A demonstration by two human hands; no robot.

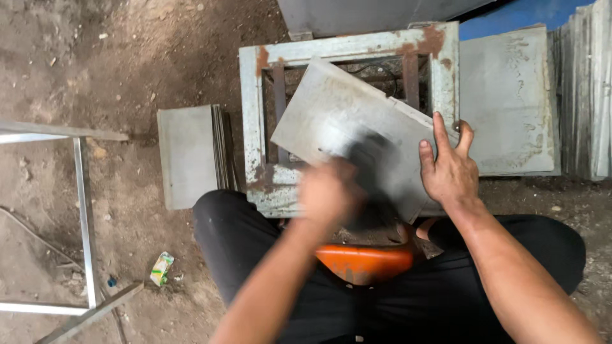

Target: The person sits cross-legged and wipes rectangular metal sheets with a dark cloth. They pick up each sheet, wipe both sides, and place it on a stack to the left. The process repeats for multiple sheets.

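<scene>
One grey metal sheet [344, 121], flat, square-cornered and dulled with pale smears and scratches, lies tilted across a rusty, pale-painted metal frame [255, 108] in front of the seated person's knees. The right hand [449, 169] lies open on the sheet's right edge, fingers spread and pressing it down, while the left hand [328, 191] is blurred over the sheet's lower part against a dark smudge, its grip impossible to tell. Another stack of grey sheets [191, 156] lies on the dirt floor [95, 64] left of the frame.

The person wears black trousers [446, 293], and both forearms are bare, with no sleeves or gloves showing.
</scene>
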